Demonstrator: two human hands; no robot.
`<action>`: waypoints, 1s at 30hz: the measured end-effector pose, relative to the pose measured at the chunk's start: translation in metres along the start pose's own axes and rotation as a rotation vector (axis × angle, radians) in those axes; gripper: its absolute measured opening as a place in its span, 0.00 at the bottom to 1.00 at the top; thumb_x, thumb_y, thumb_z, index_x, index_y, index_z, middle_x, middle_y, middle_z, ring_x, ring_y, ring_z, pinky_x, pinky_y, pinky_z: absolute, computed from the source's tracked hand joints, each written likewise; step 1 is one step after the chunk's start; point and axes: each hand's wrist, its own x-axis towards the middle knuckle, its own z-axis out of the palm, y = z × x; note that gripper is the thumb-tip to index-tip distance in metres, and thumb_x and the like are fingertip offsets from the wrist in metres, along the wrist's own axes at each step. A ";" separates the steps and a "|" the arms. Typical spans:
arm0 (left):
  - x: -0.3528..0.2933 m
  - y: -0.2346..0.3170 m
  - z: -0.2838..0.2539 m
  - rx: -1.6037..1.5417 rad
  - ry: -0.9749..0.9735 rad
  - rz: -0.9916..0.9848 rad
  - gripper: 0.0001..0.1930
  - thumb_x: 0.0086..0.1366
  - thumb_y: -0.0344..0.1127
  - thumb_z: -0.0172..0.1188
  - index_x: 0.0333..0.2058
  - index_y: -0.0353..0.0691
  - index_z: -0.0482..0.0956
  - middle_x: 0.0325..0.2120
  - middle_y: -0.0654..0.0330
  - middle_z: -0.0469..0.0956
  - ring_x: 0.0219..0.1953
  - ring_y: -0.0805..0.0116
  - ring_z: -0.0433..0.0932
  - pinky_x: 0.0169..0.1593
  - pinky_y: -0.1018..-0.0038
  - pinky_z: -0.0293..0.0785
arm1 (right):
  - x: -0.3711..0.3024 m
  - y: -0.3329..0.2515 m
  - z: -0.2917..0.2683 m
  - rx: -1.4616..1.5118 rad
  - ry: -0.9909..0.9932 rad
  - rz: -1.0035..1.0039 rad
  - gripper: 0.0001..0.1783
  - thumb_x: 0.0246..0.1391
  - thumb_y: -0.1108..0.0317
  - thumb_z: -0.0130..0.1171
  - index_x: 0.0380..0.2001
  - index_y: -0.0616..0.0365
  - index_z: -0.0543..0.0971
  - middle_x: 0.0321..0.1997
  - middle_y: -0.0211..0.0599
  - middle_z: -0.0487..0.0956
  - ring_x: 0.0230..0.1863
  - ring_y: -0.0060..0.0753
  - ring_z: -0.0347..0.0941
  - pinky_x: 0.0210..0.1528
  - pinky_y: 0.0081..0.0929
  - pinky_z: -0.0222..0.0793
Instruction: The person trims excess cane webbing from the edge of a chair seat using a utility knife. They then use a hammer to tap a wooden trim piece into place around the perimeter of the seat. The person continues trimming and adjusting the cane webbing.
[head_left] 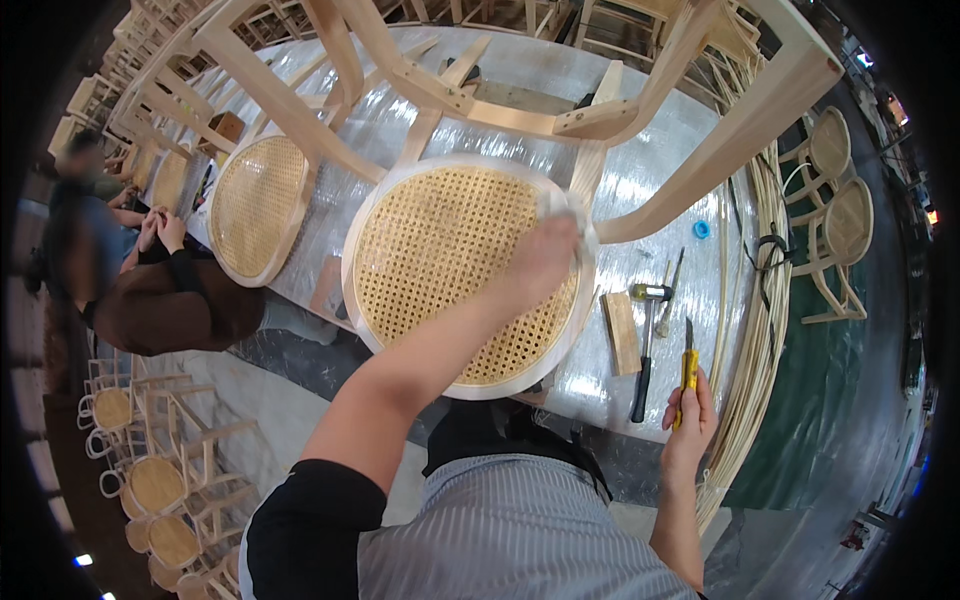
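The right hand (690,415), nearest, grips a yellow-handled knife (687,372), blade up, beside the hammer (645,345) and wooden block (621,332) on the worktable (650,170). The left hand (545,255) presses on the far right rim of the round cane seat (465,275) — whether it pinches anything, I cannot tell. The weave looks complete; probably only edge finishing remains. Beyond, a second seat (258,205).

Two round cane seats lie on the table (660,160): a large one (440,260) and a smaller one (258,205). Beside them are one hammer (645,345), one wooden block (621,333) and one blue ring (702,229). One yellow-handled knife (688,372) is also there, and two finished chairs (835,215) stand on the floor.
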 end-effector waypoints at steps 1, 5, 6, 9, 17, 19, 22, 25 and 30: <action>0.009 -0.009 -0.009 0.030 0.056 -0.050 0.14 0.64 0.21 0.58 0.46 0.33 0.85 0.52 0.49 0.82 0.59 0.49 0.80 0.60 0.55 0.81 | 0.003 -0.001 0.004 0.009 -0.033 -0.012 0.27 0.77 0.66 0.53 0.74 0.62 0.71 0.36 0.33 0.78 0.24 0.16 0.67 0.24 0.18 0.63; -0.015 -0.011 -0.004 0.049 0.094 -0.014 0.14 0.60 0.21 0.60 0.44 0.32 0.85 0.51 0.48 0.83 0.59 0.47 0.80 0.63 0.56 0.79 | 0.006 0.001 -0.002 0.021 -0.036 -0.027 0.27 0.77 0.67 0.53 0.74 0.62 0.71 0.35 0.33 0.79 0.24 0.16 0.68 0.24 0.18 0.63; -0.034 0.001 0.008 0.007 0.060 0.029 0.14 0.60 0.21 0.60 0.44 0.32 0.85 0.51 0.48 0.83 0.59 0.47 0.80 0.63 0.57 0.79 | 0.004 0.006 -0.011 0.007 -0.023 -0.012 0.27 0.77 0.67 0.53 0.74 0.62 0.71 0.35 0.33 0.79 0.24 0.16 0.68 0.24 0.17 0.63; -0.104 0.040 0.025 -0.058 0.003 0.132 0.16 0.57 0.22 0.60 0.46 0.30 0.84 0.53 0.47 0.83 0.60 0.48 0.79 0.66 0.57 0.76 | -0.004 0.014 -0.026 -0.024 0.000 0.046 0.27 0.77 0.67 0.54 0.75 0.62 0.71 0.35 0.33 0.79 0.24 0.16 0.68 0.23 0.18 0.64; -0.235 0.097 0.024 -0.072 0.290 -0.097 0.18 0.64 0.25 0.62 0.53 0.31 0.83 0.59 0.49 0.81 0.66 0.47 0.79 0.69 0.57 0.76 | 0.002 0.012 -0.019 -0.015 -0.084 0.052 0.27 0.78 0.64 0.55 0.75 0.61 0.71 0.36 0.32 0.79 0.26 0.16 0.68 0.25 0.17 0.64; -0.234 0.097 0.025 -0.087 0.342 -0.128 0.17 0.65 0.25 0.62 0.52 0.32 0.84 0.59 0.50 0.81 0.65 0.49 0.80 0.68 0.58 0.77 | 0.008 0.009 -0.014 -0.061 -0.134 0.029 0.27 0.79 0.64 0.54 0.75 0.61 0.71 0.36 0.32 0.78 0.26 0.16 0.67 0.25 0.17 0.64; -0.249 0.096 0.025 -0.074 0.367 -0.180 0.15 0.64 0.24 0.63 0.50 0.35 0.85 0.56 0.52 0.83 0.62 0.51 0.82 0.65 0.61 0.80 | 0.012 0.003 -0.010 -0.093 -0.183 0.022 0.27 0.79 0.64 0.53 0.75 0.60 0.71 0.36 0.32 0.78 0.26 0.15 0.66 0.25 0.17 0.64; -0.287 0.085 0.016 -0.023 0.377 -0.279 0.14 0.63 0.24 0.64 0.48 0.36 0.86 0.53 0.54 0.85 0.59 0.52 0.84 0.60 0.63 0.83 | 0.013 -0.001 -0.015 -0.109 -0.209 0.002 0.27 0.79 0.64 0.53 0.75 0.59 0.72 0.36 0.31 0.78 0.26 0.15 0.66 0.25 0.17 0.64; -0.352 0.037 -0.016 0.201 0.430 -0.448 0.15 0.60 0.21 0.66 0.46 0.37 0.87 0.52 0.53 0.85 0.59 0.49 0.84 0.59 0.61 0.84 | 0.003 0.003 -0.024 -0.089 -0.179 0.019 0.26 0.79 0.65 0.53 0.75 0.59 0.72 0.36 0.31 0.78 0.25 0.15 0.65 0.24 0.17 0.63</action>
